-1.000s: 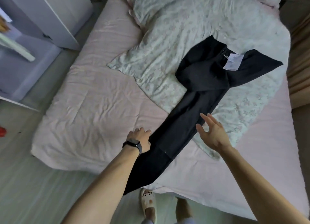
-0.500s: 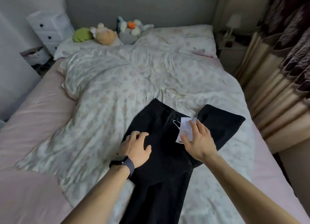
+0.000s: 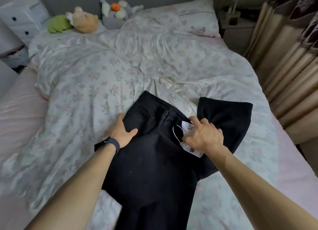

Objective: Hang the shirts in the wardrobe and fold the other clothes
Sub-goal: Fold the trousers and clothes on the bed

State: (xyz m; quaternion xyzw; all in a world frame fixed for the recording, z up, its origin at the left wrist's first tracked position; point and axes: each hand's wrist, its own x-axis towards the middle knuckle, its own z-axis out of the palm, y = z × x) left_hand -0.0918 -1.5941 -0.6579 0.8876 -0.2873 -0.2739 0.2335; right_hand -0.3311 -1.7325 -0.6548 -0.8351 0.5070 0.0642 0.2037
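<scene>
Black trousers (image 3: 154,161) were laid out on the floral duvet (image 3: 103,74) of the bed (image 3: 17,109). The left hand (image 3: 120,131) was rested at their waist edge, fingers (image 3: 120,117) nearly straight, thumb on the cloth. The right hand (image 3: 204,136) was spread over a white tag (image 3: 188,127), nothing being gripped.

A white floral-print duvet (image 3: 120,66) lies rumpled over a pale pink bedsheet (image 3: 19,112). At the headboard sit a green plush toy (image 3: 57,24), a tan plush bear (image 3: 85,21) and a grey-and-white plush with an orange patch (image 3: 115,12), near a floral pillow (image 3: 197,18). A white chest of drawers (image 3: 20,19) stands left, beige pleated curtains (image 3: 284,66) right.
</scene>
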